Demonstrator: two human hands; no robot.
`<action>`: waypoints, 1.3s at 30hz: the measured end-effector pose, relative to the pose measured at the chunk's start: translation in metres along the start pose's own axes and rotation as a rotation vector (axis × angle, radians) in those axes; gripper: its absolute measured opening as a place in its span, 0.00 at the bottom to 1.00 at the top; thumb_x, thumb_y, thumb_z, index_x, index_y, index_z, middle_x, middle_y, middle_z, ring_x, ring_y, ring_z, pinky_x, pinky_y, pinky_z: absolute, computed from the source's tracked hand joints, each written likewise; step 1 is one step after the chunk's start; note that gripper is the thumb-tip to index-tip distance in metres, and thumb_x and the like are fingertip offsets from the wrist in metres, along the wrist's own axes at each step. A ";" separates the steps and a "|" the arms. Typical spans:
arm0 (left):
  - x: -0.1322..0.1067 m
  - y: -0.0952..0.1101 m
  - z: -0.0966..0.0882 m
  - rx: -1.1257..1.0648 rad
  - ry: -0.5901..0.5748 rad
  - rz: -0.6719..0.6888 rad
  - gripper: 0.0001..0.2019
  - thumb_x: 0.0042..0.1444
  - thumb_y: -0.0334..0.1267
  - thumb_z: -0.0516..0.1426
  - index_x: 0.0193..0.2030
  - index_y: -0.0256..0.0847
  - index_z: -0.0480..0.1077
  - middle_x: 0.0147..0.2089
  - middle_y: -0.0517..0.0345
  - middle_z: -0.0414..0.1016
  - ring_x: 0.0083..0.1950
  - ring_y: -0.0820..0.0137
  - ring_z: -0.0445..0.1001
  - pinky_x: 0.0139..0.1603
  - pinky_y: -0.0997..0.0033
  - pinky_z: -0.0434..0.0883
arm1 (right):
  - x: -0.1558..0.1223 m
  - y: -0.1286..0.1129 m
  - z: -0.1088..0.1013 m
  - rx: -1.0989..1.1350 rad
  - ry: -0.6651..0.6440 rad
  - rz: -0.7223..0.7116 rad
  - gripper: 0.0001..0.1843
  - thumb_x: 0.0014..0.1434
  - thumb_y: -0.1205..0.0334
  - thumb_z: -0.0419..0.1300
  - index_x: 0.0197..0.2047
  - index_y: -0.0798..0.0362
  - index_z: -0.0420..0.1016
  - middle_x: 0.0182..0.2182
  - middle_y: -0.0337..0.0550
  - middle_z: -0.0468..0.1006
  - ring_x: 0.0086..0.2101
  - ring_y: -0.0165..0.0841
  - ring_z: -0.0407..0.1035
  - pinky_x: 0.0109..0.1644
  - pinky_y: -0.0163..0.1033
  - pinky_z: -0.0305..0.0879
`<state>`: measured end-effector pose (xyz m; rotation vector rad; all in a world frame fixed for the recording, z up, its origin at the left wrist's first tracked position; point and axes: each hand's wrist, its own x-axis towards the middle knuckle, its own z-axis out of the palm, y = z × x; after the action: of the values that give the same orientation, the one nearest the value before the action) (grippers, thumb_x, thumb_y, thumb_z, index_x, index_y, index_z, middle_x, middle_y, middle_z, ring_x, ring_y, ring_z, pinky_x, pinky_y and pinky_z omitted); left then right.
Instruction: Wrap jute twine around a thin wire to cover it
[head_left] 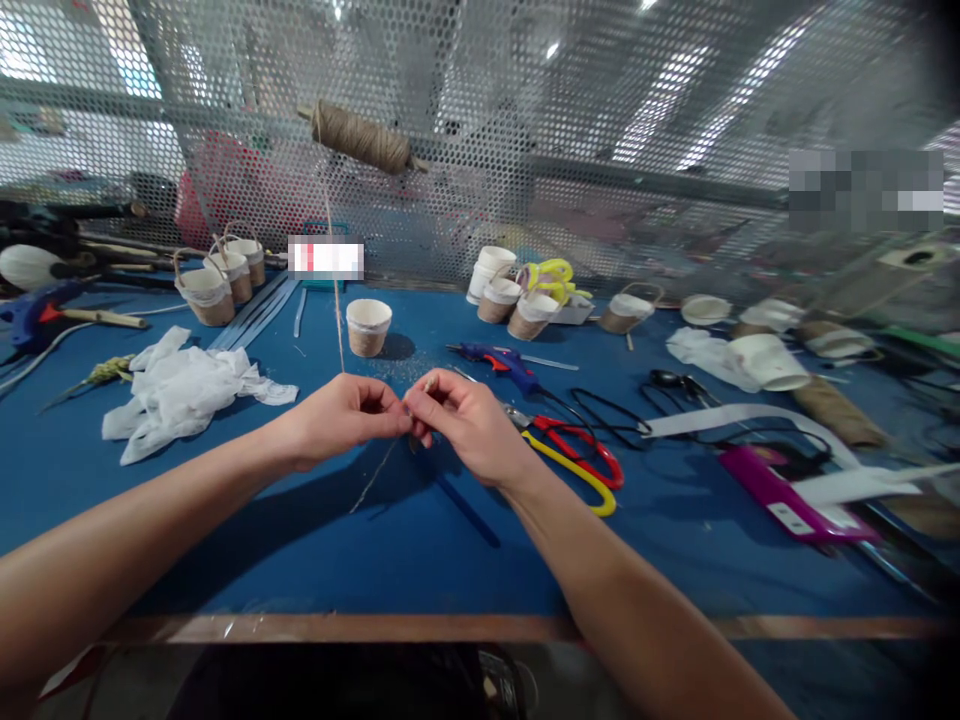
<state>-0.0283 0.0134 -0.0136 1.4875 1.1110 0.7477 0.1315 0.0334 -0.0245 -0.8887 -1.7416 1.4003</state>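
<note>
My left hand [341, 418] and my right hand [465, 420] meet over the middle of the blue table [315, 540], fingertips pinched together on a thin length of jute twine [334, 290]. The twine runs up from my left fingers to a spool of jute twine [362, 138] hung on the perforated metal screen. A loose end of the twine hangs down from my fingers toward the table. A small twine-wrapped paper cup [368, 327] stands just beyond my hands.
Red and yellow scissors [581, 462] lie right of my right hand, a blue glue gun [501, 362] behind them. White cloth [180, 390] lies left. Wrapped cups with handles [217, 282] stand back left, more cups [517, 298] back centre. Black scissors, white ribbon and a purple tool [784, 498] lie right.
</note>
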 end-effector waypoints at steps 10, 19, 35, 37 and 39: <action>0.003 0.005 -0.005 0.328 -0.027 0.133 0.06 0.48 0.36 0.53 0.26 0.35 0.67 0.23 0.62 0.66 0.25 0.78 0.61 0.25 0.79 0.59 | 0.001 0.000 -0.001 -0.069 0.029 0.060 0.16 0.49 0.50 0.58 0.24 0.55 0.62 0.16 0.31 0.62 0.18 0.22 0.59 0.21 0.29 0.57; -0.001 0.004 -0.002 0.407 0.045 0.155 0.07 0.47 0.37 0.52 0.25 0.35 0.67 0.23 0.61 0.68 0.25 0.77 0.62 0.25 0.78 0.59 | 0.001 -0.002 0.001 -0.114 0.053 0.069 0.17 0.49 0.49 0.58 0.24 0.54 0.62 0.16 0.32 0.62 0.18 0.23 0.59 0.21 0.30 0.57; 0.001 0.002 -0.002 0.060 -0.017 0.079 0.08 0.47 0.39 0.55 0.25 0.35 0.65 0.23 0.64 0.63 0.25 0.79 0.58 0.27 0.76 0.56 | 0.002 0.000 -0.003 0.106 0.019 0.057 0.15 0.48 0.52 0.60 0.25 0.55 0.62 0.18 0.32 0.64 0.19 0.22 0.59 0.21 0.28 0.57; 0.001 0.003 -0.003 0.089 -0.033 0.094 0.07 0.47 0.37 0.54 0.26 0.35 0.66 0.25 0.63 0.66 0.27 0.78 0.61 0.30 0.76 0.59 | 0.002 0.000 -0.004 0.050 0.042 0.042 0.15 0.50 0.52 0.58 0.25 0.55 0.62 0.17 0.32 0.63 0.18 0.22 0.59 0.21 0.28 0.57; 0.002 0.003 -0.003 0.127 -0.036 0.091 0.06 0.47 0.36 0.54 0.27 0.35 0.66 0.26 0.62 0.66 0.27 0.77 0.61 0.31 0.75 0.59 | 0.002 0.000 -0.005 -0.021 0.050 0.034 0.15 0.51 0.51 0.57 0.25 0.55 0.62 0.16 0.31 0.63 0.18 0.22 0.58 0.21 0.28 0.57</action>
<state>-0.0300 0.0164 -0.0103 1.6614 1.0859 0.7215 0.1347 0.0372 -0.0237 -0.9618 -1.7139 1.3719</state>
